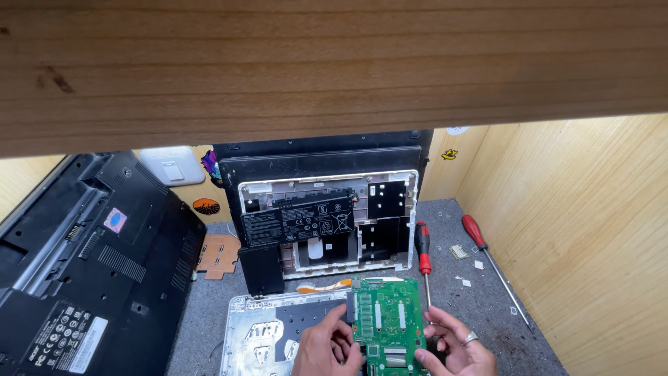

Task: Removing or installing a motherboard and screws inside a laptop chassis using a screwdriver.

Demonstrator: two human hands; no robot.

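Both hands clasp a green circuit board (pixel 387 320) low in the head view: the left hand (pixel 327 350) pinches its left edge, thumb and fingers closed on the board near a dark slot, while the right hand (pixel 458 342), a ring on one finger, grips the right edge and lower corner with its fingers curled around it. Held just above a white laptop shell (pixel 257 334) that lies open on the grey felt mat (pixel 480 313), the board overlaps the shell's right end. Beyond it a second opened white laptop base (pixel 390 223) leans upright against a stack of black panels, with a flat black battery (pixel 298 223) propped aslant across its left half. Two red-handled screwdrivers lie on the mat to the right: the shorter one (pixel 423 252) just beside the leaning base, its shaft running down toward the right hand, and the longer one (pixel 487 257) well out toward the wooden side wall (pixel 591 237). A few small white scraps dot the mat between them. At the left a large black laptop underside (pixel 97 257) rests tilted, and a brown cardboard piece (pixel 218 255) lies between it and the leaning base. A wooden plank (pixel 334 63) fills the upper part of the view.
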